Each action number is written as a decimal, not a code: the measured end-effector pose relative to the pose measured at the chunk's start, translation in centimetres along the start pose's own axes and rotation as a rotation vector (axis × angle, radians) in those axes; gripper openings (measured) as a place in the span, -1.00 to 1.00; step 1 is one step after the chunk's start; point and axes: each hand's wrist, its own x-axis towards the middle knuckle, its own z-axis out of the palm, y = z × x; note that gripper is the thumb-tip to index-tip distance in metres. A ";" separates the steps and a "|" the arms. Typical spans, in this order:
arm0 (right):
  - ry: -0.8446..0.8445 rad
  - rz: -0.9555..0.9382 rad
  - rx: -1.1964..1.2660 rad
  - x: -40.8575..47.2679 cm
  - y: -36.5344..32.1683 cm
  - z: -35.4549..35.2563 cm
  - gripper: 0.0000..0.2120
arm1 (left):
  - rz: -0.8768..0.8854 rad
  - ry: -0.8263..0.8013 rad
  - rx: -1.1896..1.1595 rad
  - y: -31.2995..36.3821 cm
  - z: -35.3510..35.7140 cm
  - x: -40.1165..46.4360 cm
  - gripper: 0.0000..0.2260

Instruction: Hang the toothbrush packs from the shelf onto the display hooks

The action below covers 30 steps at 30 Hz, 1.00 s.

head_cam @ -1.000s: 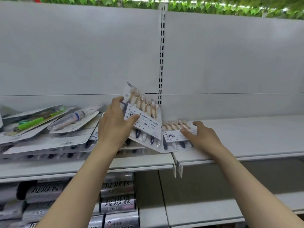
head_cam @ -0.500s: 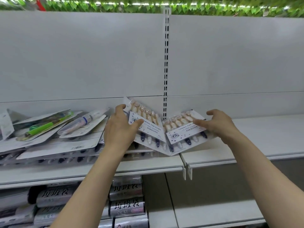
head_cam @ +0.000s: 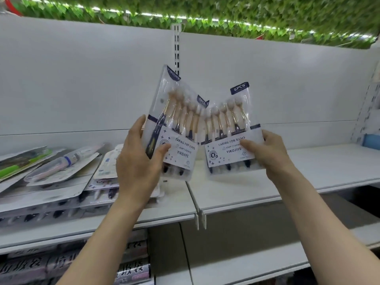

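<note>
Left hand grips one pack; right hand grips another. No hooks visible, none hung. Pile remains on shelf at nine o'clock.

Left pack, centre frame: card reads "CARING FOR GUMS", "YIKOJIFE". Right pack: same wording, plus "6PCS" tab on top. Other print unreadable.

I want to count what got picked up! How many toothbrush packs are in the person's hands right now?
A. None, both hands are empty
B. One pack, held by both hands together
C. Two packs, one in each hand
C: the left hand grips one toothbrush pack and the right hand grips a second toothbrush pack, both lifted above the shelf.
</note>
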 end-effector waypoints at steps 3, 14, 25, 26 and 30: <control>0.054 -0.018 0.126 -0.5 0.6 -2.3 -0.77 | -0.152 0.036 -0.093 1.3 1.4 -0.5 -0.64; 0.043 -0.088 0.361 -2.9 1.8 -1.8 -0.89 | -0.383 0.214 -0.303 2.8 -1.2 -3.8 -0.70; -0.233 -0.102 0.454 -12.4 -5.4 12.7 -0.94 | -0.367 0.497 -0.157 0.1 -21.0 -7.4 -0.69; -0.260 -0.099 0.460 -14.1 -6.3 14.6 -0.94 | -0.374 0.519 -0.157 -0.5 -23.5 -8.0 -0.68; -0.353 -0.098 0.509 -22.3 -10.2 22.7 -0.90 | -0.385 0.593 -0.125 -2.6 -34.6 -11.1 -0.72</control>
